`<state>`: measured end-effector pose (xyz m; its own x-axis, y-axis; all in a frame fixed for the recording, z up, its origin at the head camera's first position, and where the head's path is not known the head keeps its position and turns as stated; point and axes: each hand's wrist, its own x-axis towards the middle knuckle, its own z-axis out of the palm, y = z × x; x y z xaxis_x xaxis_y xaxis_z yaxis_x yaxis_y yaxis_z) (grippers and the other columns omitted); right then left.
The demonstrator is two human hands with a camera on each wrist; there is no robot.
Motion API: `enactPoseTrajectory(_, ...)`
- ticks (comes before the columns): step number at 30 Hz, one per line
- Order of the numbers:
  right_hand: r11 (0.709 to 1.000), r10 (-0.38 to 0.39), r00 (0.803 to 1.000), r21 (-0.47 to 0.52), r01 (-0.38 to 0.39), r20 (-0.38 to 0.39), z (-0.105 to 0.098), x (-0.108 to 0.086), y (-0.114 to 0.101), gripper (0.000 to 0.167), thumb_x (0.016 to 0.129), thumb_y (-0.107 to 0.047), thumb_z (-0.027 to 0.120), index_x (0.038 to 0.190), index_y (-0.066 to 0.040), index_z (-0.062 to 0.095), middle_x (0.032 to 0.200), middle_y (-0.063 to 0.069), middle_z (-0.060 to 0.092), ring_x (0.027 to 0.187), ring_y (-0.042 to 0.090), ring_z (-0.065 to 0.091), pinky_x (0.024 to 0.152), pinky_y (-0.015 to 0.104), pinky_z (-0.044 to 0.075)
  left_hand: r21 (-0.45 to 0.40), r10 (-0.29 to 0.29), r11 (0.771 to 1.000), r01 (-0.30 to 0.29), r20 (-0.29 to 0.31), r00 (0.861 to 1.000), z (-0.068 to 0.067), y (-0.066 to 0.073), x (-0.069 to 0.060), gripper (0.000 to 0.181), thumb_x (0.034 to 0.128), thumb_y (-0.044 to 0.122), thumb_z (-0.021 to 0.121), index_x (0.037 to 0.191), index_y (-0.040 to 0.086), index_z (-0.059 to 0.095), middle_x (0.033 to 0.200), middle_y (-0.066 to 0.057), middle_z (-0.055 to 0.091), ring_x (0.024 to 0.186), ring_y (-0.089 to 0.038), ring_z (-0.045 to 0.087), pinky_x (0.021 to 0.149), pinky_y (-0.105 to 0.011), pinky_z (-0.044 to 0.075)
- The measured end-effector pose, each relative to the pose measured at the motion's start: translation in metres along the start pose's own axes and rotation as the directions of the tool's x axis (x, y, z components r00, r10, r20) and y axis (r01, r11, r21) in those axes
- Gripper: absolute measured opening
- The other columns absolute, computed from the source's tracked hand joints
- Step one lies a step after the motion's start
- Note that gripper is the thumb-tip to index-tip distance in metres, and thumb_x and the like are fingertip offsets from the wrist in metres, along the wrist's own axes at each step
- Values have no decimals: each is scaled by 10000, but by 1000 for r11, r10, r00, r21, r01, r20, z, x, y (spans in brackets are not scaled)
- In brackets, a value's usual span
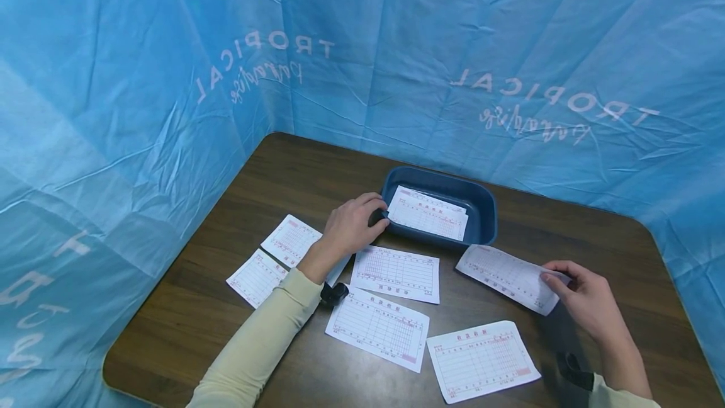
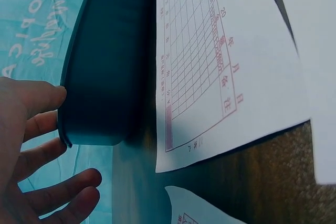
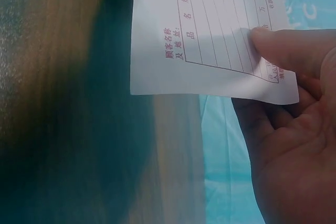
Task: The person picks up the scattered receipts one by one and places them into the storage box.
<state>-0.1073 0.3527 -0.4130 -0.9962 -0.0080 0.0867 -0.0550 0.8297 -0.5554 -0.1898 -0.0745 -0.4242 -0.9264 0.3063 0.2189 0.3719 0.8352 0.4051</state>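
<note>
A dark blue plastic tray (image 1: 481, 213) stands toward the back of the table with printed receipt slips (image 1: 427, 213) inside it. My left hand (image 1: 354, 222) grips the tray's left end; in the left wrist view its fingers (image 2: 44, 153) meet the rim, some of them spread away from it. Between thumb and fingers, my right hand (image 1: 589, 298) pinches one receipt slip (image 1: 504, 276) by its right end. That slip is raised off the table, right of the tray's front corner. In the right wrist view the thumb (image 3: 289, 48) presses on the printed face.
More receipt slips lie on the brown wooden table (image 1: 187, 326): one in front of the tray (image 1: 396, 272), one nearer me (image 1: 379, 329), one at the front right (image 1: 481, 361), and others at the left (image 1: 257, 276), partly behind my left arm. A blue printed curtain (image 1: 368, 68) surrounds the table.
</note>
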Motion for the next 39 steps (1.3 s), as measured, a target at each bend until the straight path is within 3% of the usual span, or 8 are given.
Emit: enactPoseTrajectory(39, 999, 42, 998, 33, -41, -44, -11, 9, -14, 355, 936, -317, 631, 1143, -30, 641, 1016, 175, 641, 719, 238, 538, 528, 259, 435, 6, -5, 1000, 5, 10, 1000, 1, -1, 1, 326, 925, 428, 603, 1205, 264, 639, 1350, 44, 517, 1133, -161, 556, 872, -389, 486)
